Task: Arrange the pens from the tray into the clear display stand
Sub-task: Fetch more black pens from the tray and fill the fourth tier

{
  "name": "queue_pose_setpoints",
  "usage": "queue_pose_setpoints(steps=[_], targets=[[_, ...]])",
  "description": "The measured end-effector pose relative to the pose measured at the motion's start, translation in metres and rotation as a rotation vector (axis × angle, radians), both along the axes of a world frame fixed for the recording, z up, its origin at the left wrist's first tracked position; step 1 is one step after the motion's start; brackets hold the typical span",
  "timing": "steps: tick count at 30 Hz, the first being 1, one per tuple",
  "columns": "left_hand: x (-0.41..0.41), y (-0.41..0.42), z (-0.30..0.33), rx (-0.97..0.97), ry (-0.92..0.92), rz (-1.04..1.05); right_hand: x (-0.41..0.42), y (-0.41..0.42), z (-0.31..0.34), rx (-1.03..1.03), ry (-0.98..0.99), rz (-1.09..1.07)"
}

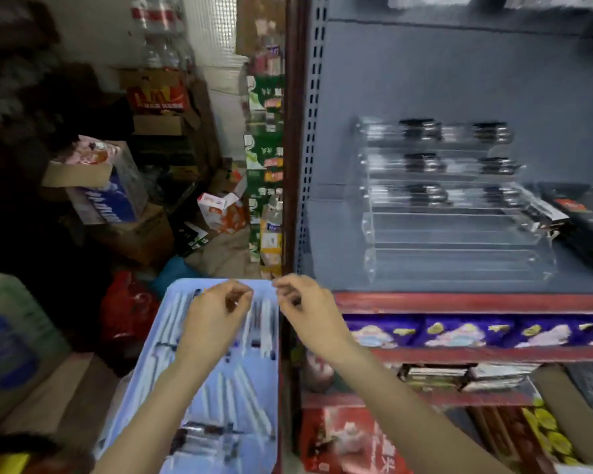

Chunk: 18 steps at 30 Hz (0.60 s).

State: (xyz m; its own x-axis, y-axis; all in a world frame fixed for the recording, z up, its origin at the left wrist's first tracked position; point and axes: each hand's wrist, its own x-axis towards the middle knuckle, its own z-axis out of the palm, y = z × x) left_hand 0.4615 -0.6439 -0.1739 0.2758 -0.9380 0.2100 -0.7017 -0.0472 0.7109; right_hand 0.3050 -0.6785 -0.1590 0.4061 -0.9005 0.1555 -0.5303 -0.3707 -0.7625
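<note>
Both hands hover over the far end of the blue tray (185, 336) where the white pens (250, 398) lie loose, left hand (216, 313) and right hand (305, 306) with fingers curled, any grip unclear, while the clear display stand (452, 234) sits on the shelf (459, 297) to the right, within reach, upper tiers already filled.

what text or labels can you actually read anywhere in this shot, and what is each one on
None can be read for certain.
Red carton: large yellow lettering, too blurred.
Blue-and-white box: white letters, smeared.
Green cartons: printed characters, too blurred.
Purple packets: pictures only, no legible words.
Red packet: white characters at its lower edge, cut off.
</note>
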Motion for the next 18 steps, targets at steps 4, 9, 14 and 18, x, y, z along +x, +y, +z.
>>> queue_pose_setpoints(steps=[4, 9, 14, 18], targets=[[0.077, 0.059, -0.042, 0.178, -0.013, 0.002, 0.067, 0.046, -0.051, 0.215, 0.198, 0.066], [0.140, 0.111, -0.098, 0.329, -0.082, -0.069, 0.114, 0.084, -0.102, 0.328, 0.426, 0.118], [0.160, 0.130, -0.137, 0.432, -0.207, -0.329, 0.129, 0.102, -0.130, 0.315, 0.642, 0.152], [0.166, 0.133, -0.155, 0.399, -0.365, -0.449, 0.134, 0.100, -0.135, 0.276, 0.740, 0.156]])
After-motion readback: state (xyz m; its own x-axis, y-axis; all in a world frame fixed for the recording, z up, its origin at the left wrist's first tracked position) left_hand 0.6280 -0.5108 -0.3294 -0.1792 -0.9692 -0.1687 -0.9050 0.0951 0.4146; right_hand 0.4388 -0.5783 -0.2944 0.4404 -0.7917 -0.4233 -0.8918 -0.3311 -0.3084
